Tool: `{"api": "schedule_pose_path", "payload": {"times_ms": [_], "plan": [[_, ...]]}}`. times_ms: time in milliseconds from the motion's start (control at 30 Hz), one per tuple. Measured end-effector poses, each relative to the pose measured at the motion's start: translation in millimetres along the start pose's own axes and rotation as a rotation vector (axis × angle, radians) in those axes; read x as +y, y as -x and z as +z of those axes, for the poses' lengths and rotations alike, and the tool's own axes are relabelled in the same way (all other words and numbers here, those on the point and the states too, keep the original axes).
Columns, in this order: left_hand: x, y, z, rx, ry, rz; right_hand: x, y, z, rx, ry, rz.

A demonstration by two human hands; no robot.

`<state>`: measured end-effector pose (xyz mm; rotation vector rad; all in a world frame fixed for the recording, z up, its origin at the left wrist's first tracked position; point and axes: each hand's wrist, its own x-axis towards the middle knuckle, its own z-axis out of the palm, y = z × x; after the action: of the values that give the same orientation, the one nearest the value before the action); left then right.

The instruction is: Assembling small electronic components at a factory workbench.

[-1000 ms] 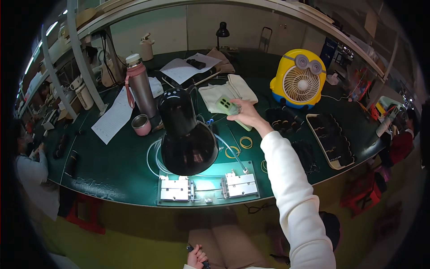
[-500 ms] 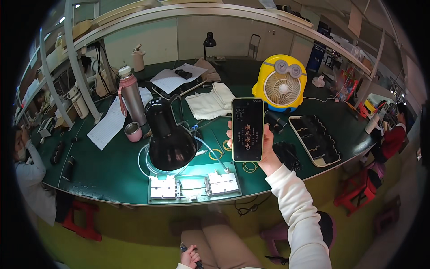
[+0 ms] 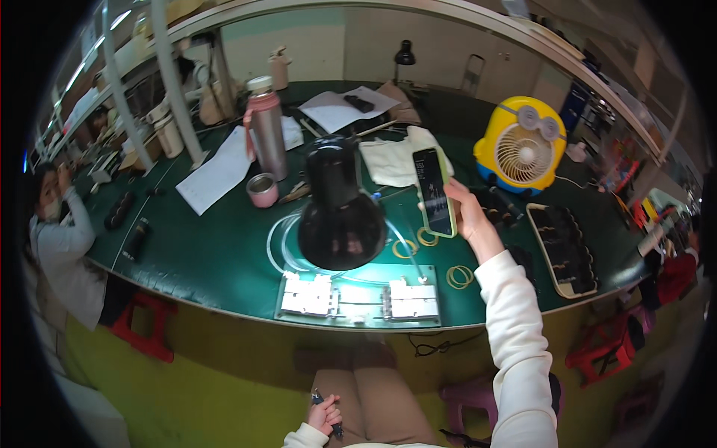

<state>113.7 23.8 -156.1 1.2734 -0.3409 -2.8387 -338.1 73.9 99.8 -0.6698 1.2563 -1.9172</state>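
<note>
My right hand [image 3: 464,203] is closed around a smartphone [image 3: 435,193] in a pale yellow-green case, held up over the table and tilted, its dark screen lit with small text. Low in view, my left hand [image 3: 323,414] rests on my thigh, its fingers wrapped round a dark, slim, pen-like object [image 3: 317,396]. A black desk lamp [image 3: 342,231] shines on a metal fixture [image 3: 358,299] with two silver blocks at the table's front edge. Clear tubing [image 3: 278,243] loops behind it. Yellowish rings [image 3: 459,278] lie below the phone.
A yellow cartoon fan [image 3: 525,149] and a tray of black parts [image 3: 562,250] stand to the right. Leftward are a steel-and-pink flask [image 3: 269,138], a pink cup [image 3: 262,191] and paper sheets [image 3: 216,173]. A white cloth [image 3: 388,160] lies behind the lamp. Another person [image 3: 63,216] sits far left.
The head view has swung left, so the table things sit further right. The phone has turned from upright and facing me to tilted. My left hand still grips the dark object.
</note>
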Motion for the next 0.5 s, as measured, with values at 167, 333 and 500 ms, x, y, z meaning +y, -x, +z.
{"api": "schedule_pose_path", "payload": {"times_ms": [167,333,500], "plan": [[-8,-6,-19,-0.037,0.06,-0.027,35,-69,0,0.436,1.271,-0.168],[-13,-4,-10,-0.035,-0.067,0.015,70,-88,-68,0.229,1.642,-0.56],[-10,47,53,-0.281,-0.657,0.208,40,-43,-19,0.233,1.163,-0.382]]}}
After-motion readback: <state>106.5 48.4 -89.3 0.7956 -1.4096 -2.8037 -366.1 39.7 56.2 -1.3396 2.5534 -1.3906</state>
